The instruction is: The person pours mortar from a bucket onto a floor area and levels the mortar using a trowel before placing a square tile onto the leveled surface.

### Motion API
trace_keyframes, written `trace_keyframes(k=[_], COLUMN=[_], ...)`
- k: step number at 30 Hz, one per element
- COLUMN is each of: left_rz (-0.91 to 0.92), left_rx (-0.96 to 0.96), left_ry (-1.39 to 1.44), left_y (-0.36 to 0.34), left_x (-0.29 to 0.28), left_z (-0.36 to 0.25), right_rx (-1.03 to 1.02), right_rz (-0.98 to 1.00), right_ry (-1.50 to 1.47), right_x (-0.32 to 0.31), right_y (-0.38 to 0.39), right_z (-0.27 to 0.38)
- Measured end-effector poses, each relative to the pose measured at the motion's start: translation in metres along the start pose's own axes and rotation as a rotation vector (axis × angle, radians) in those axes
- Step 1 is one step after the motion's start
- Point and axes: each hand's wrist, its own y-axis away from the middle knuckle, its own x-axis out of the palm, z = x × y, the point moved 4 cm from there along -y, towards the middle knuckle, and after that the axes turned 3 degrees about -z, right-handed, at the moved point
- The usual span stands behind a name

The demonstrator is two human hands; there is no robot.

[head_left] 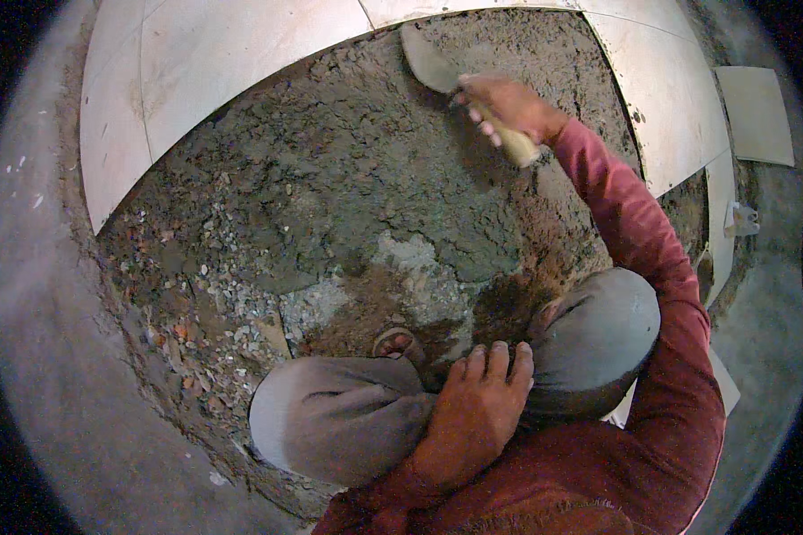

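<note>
My right hand point(507, 109) reaches far forward, its fingers wrapped round the pale wooden handle of a trowel point(430, 64). The trowel's grey metal blade points up and left and lies at the wet mortar point(348, 160), close to the edge of the far tiles. Whether the blade presses into the mortar I cannot tell. My left hand point(480, 397) rests near my lap between my bent knees, palm down, fingers stretched out, with nothing in it.
Large pale tiles point(232, 62) border the mortar on the far side, and more tiles point(660, 98) on the right. A loose tile point(755, 116) lies at the far right, near a small whitish piece point(740, 219). Gravel and rubble point(214, 330) spread at the left. Grey floor point(36, 357) lies beyond.
</note>
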Motion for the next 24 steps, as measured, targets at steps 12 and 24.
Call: trace_keyframes(k=[12,24], left_rz=[-0.069,-0.037], left_rx=[0.034,0.098], left_ry=[-0.062,-0.075], left_y=[0.023,0.036], left_x=[-0.006,0.000], left_z=[-0.012,-0.010], right_rx=[-0.637,-0.054], right_rz=[-0.329,-0.431], right_ry=[1.361,0.778], right_x=[-0.020,-0.101], right_y=[-0.019,0.017], right_z=[0.021,-0.011])
